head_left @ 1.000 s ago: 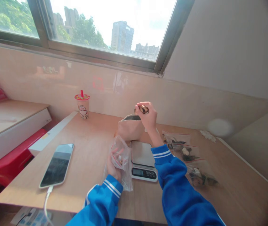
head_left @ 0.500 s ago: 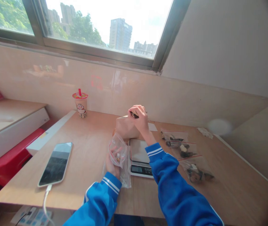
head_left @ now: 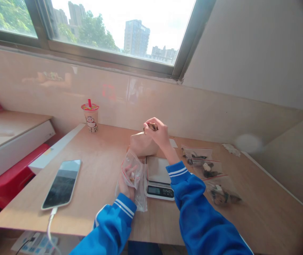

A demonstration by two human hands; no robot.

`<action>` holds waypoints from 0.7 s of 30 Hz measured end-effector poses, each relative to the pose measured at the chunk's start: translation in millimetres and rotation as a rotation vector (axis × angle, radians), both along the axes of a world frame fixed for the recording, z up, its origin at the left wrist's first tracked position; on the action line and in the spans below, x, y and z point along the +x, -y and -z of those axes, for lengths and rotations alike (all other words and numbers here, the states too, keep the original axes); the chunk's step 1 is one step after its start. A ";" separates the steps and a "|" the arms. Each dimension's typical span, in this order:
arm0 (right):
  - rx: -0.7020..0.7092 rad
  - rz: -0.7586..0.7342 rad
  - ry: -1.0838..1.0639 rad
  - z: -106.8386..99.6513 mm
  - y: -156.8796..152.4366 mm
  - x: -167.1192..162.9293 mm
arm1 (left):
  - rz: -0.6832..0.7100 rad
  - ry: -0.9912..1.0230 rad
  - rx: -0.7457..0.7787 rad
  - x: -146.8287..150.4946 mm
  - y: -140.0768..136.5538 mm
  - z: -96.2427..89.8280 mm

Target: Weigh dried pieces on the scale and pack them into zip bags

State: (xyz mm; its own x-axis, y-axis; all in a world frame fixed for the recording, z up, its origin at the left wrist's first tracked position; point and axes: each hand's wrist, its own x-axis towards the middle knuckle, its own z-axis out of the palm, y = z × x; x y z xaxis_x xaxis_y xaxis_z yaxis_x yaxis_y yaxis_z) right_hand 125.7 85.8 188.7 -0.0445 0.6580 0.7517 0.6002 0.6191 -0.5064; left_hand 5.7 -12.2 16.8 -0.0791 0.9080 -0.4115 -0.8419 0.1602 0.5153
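Observation:
My right hand point(head_left: 161, 135) pinches a brown, dark-edged dried piece point(head_left: 152, 126), whose kind I cannot make out. It is held above the opening of a tan paper bag point(head_left: 140, 144) behind the scale. Lower down, my left hand point(head_left: 126, 186) holds a clear zip bag point(head_left: 130, 163) with a red seal line, its fingers partly seen through the plastic. Something small and pale shows in or behind that plastic. More clear plastic point(head_left: 141, 203) hangs beside this hand. Just right of it stands a kitchen scale point(head_left: 158, 171) with a lit display, partly covered by my right arm.
Several zip bags with dark dried pieces point(head_left: 222, 193) lie on the right of the table point(head_left: 100, 216). At the left is a phone point(head_left: 62, 184) with a charging cable point(head_left: 49, 223). A drink cup point(head_left: 91, 120) with a red straw stands at the back, near the wall.
My right hand has turned slightly, and the piece in its fingers now shows more of its brown face. My left hand and the zip bag stay nearly in place.

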 end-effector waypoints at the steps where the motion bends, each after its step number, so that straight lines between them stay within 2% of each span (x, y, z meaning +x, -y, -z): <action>1: -0.006 -0.003 0.007 -0.8 0.7 -0.2 | 0.004 -0.005 -0.005 0.0 -0.6 0.8; 10: -0.146 -0.219 -0.009 -6.2 10.8 0.2 | 0.034 0.004 -0.006 -0.5 -4.8 6.8; 17: -0.273 -0.268 0.019 -7.8 25.7 1.8 | -0.015 -0.021 -0.045 0.0 -0.2 -10.8; 21: -0.280 -0.271 -0.064 -1.8 43.2 6.3 | -0.008 -0.020 -0.031 0.0 3.3 -17.1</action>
State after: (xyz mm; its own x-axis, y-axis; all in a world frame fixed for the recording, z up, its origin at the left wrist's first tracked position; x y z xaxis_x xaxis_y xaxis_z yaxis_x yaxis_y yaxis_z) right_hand 132.0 42.7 190.5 -0.2038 0.8088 0.5516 0.3961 0.5834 -0.7091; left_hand 5.7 -15.5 33.9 -0.0948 0.8939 -0.4381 -0.8330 0.1698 0.5266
